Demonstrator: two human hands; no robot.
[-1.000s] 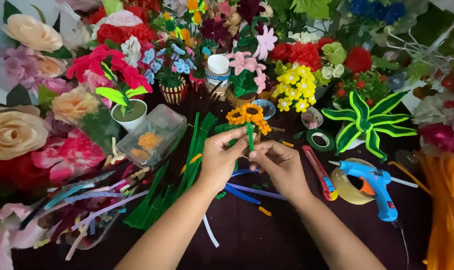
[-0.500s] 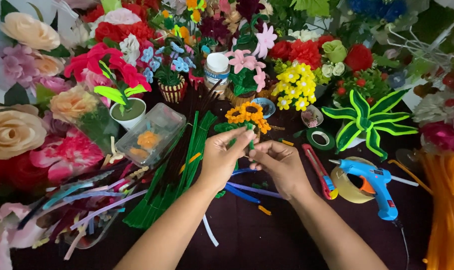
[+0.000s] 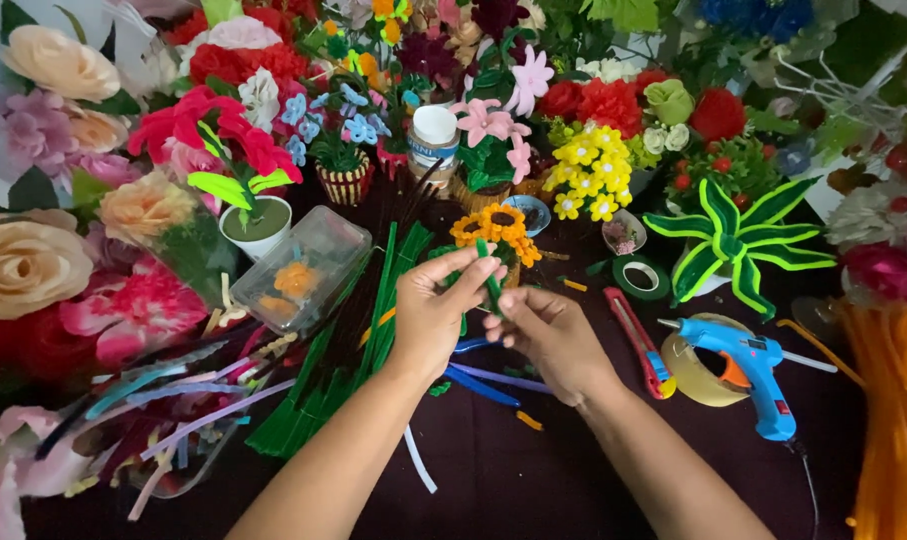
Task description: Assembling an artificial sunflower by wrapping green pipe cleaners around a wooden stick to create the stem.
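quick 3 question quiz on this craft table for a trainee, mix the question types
1. True or false: the blue glue gun lies right of both hands.
2. What colour is the stem that the left hand and right hand hold? A green, B purple, C white
3. What lies between the right hand and the glue gun?

Key: 1 true. 2 A, the green stem under the orange flower. 3 the red utility knife.
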